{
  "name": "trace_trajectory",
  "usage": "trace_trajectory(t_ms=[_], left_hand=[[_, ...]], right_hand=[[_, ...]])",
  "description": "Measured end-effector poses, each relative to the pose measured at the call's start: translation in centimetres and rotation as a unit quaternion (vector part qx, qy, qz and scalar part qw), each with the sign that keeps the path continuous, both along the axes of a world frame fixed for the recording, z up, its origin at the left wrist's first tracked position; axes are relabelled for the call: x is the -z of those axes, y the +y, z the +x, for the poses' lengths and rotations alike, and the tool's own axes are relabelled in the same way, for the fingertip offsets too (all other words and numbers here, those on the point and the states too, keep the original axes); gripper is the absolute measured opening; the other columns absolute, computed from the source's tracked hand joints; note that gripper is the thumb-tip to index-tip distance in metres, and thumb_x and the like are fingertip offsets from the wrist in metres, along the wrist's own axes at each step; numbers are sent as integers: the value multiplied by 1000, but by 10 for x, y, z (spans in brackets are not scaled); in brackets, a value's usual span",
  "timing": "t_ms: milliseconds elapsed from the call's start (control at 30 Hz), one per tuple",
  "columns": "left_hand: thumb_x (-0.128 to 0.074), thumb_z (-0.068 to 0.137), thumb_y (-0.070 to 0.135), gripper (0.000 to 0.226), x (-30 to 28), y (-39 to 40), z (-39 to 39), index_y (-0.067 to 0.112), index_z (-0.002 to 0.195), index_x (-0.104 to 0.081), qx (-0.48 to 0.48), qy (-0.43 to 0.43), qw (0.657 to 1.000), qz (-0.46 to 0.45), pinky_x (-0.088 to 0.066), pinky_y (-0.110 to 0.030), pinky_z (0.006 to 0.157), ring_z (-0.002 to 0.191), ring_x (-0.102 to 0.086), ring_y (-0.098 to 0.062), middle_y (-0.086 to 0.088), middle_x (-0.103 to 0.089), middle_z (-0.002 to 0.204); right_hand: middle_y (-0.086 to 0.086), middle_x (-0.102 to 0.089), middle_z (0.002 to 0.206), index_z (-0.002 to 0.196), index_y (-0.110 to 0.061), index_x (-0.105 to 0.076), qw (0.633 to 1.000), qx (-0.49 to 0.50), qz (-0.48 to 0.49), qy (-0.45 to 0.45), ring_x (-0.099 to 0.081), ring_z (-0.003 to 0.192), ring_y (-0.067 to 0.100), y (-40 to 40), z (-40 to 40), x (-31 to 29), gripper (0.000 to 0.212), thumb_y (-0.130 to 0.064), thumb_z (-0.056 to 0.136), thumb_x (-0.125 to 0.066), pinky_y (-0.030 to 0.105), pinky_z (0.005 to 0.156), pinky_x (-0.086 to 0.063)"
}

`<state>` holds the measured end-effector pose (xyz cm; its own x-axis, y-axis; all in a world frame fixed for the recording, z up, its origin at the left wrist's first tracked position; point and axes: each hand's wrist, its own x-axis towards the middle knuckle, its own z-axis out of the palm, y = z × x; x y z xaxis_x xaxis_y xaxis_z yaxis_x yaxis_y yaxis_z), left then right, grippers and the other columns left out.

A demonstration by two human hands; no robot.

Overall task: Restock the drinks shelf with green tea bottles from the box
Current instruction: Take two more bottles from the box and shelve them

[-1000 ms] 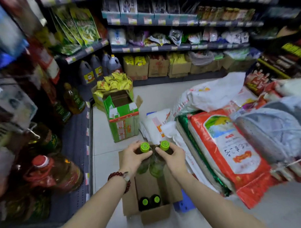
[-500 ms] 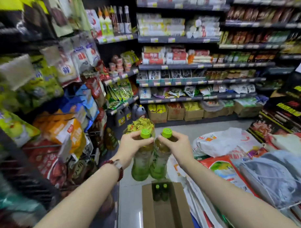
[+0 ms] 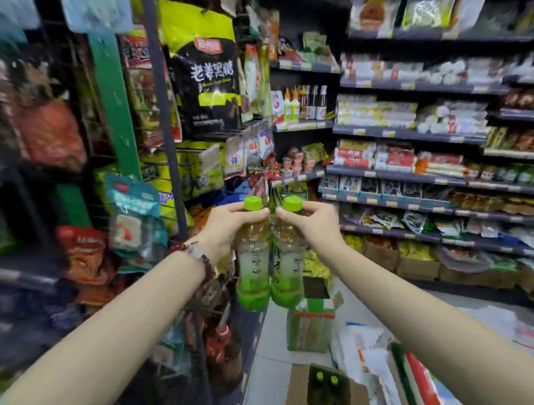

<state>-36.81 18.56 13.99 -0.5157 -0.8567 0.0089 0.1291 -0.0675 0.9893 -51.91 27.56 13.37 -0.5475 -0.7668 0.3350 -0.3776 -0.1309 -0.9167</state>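
Two green tea bottles with lime caps hang upright side by side at chest height in the head view. My left hand (image 3: 227, 226) grips the neck of the left bottle (image 3: 253, 263). My right hand (image 3: 313, 223) grips the neck of the right bottle (image 3: 287, 262). The bottles touch each other. Low on the floor stands the open cardboard box (image 3: 299, 392), with two more green-capped bottles (image 3: 325, 379) showing inside it.
A wire rack of snack bags (image 3: 204, 83) stands close on the left. Shelves of packaged goods (image 3: 408, 133) fill the back and right. A green carton (image 3: 309, 328) stands on the floor beyond the box, and sacks (image 3: 417, 376) lie at lower right.
Both hands have lifted the two bottles out of the box up to chest height. The view has swung up from the floor toward the shelves.
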Motion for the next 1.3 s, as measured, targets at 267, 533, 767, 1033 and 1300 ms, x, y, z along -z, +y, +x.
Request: trace_trajectory(t_ms=[267,533,767,1033,1300], left_hand=[[-81,70,12,18,-16,-28,106,13,87,-74,-14,7,1000,-7,-51,-18,53,56,-67,-11,-3,-75,71],[-79,70,9,19,-7,-74,219,10,89,-77,-25,-5,999,24,-54,-23,50,55,-70,-16,-7,-76,74],[-80,63,9,11,10,-117,313,14,73,-78,-60,-7,998,21,-57,-26,54,58,-70,-16,-5,-75,70],[-75,75,4,11,21,-161,399,11,83,-75,-92,-14,996,6,-55,-22,52,61,-71,-14,-4,-76,72],[-79,73,13,19,32,-224,453,18,92,-77,-116,-54,992,16,-55,-29,52,61,-71,-15,-2,-76,73]], right_hand=[[-19,-74,67,58,-40,-73,999,-53,7,12,-69,71,-6,-47,90,-14,14,-45,59,-86,24,76,-54],[0,-78,80,76,-24,-78,996,-80,35,13,-73,85,17,-102,199,-3,23,-41,62,-86,45,87,-57],[0,-77,80,81,-16,-78,994,-87,62,12,-72,84,16,-150,295,11,37,-46,62,-85,39,85,-57],[-4,-77,79,80,-21,-79,994,-91,57,22,-71,84,12,-196,383,25,30,-46,64,-83,37,84,-57],[-2,-75,70,75,-21,-77,995,-75,49,48,-71,73,13,-249,441,38,29,-49,68,-80,37,73,-58]])
